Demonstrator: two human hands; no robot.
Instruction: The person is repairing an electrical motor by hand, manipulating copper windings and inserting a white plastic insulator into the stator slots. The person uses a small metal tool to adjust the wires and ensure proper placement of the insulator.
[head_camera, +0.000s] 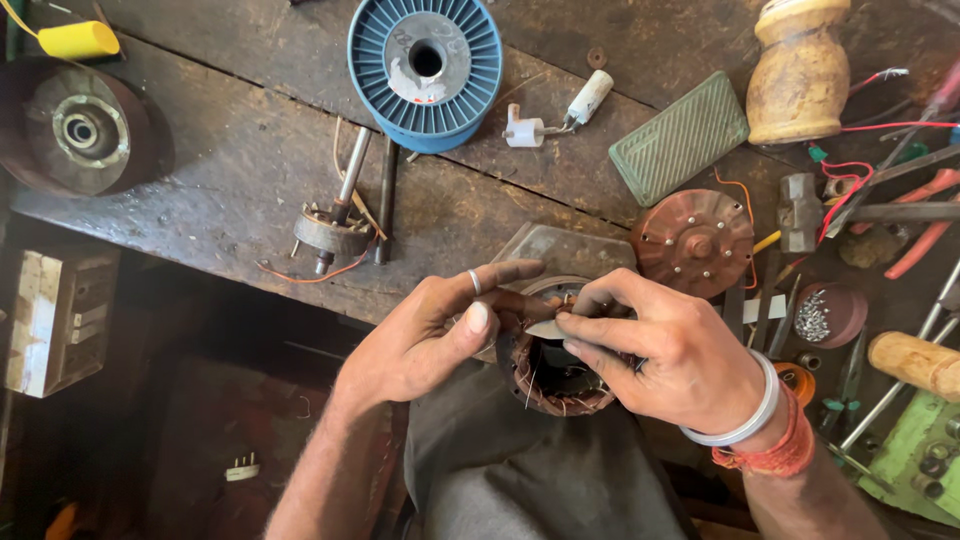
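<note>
Over the lap, at the worn wooden bench's (250, 190) edge: both hands work a round copper-wound motor stator (553, 378).
Left hand (425, 335) cups its rim, fingers half curled; right hand (665, 355) pinches a thin pale strip (545, 329). A slipped strip could nick the fine windings.

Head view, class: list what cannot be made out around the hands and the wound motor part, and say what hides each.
- Motor stator, head view: its near rim is covered by the left hand and right hand.
- Thin strip pinched in the right hand: its far end is hidden by fingers; material unclear.
- Small screws in the dish: too small to count.
- Green tray: cut off by the frame edge.
</note>
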